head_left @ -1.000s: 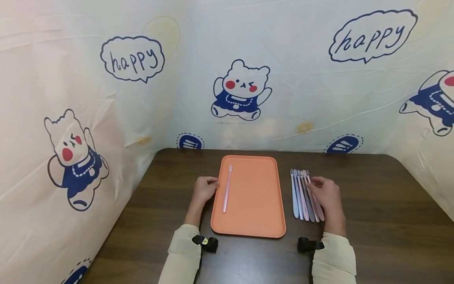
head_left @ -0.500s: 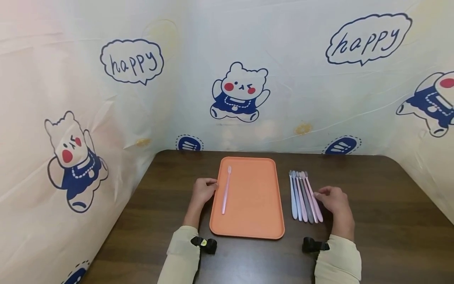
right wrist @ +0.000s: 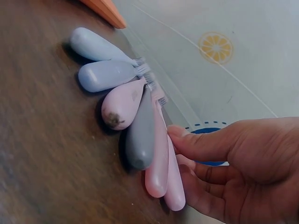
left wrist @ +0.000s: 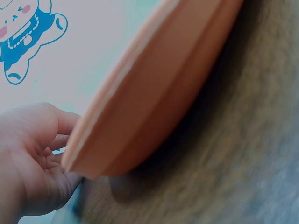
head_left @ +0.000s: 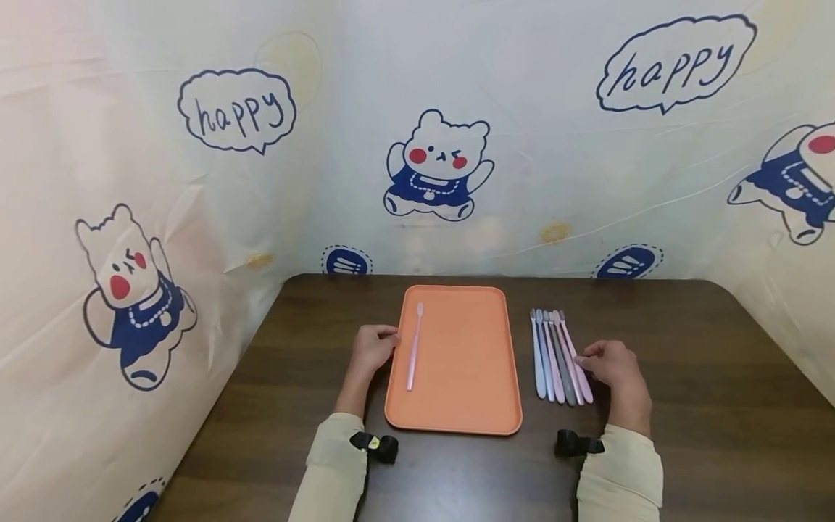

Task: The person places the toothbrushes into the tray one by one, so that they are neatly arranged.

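An orange tray (head_left: 457,362) lies on the table with one pink-purple toothbrush (head_left: 414,348) along its left side. My left hand (head_left: 373,349) holds the tray's left rim. In the left wrist view this hand (left wrist: 37,158) is at the tray's outer wall (left wrist: 140,102), its fingertips partly hidden. Right of the tray several toothbrushes (head_left: 556,362) in blue, pink and grey lie in a tight row. My right hand (head_left: 613,362) pinches the outermost pink toothbrush (right wrist: 174,186) with thumb and finger, partway along its handle. That brush still lies against its neighbours.
A dark wooden table (head_left: 704,362) carries everything. Behind and at the sides hangs a pale printed cloth (head_left: 339,145) that meets the table's back edge. Black wrist cameras (head_left: 385,449) sit on both sleeves.
My right hand has drawn back from over the row to its right side, then edged onto the outermost pink toothbrush. The left hand and the tray have stayed in place.
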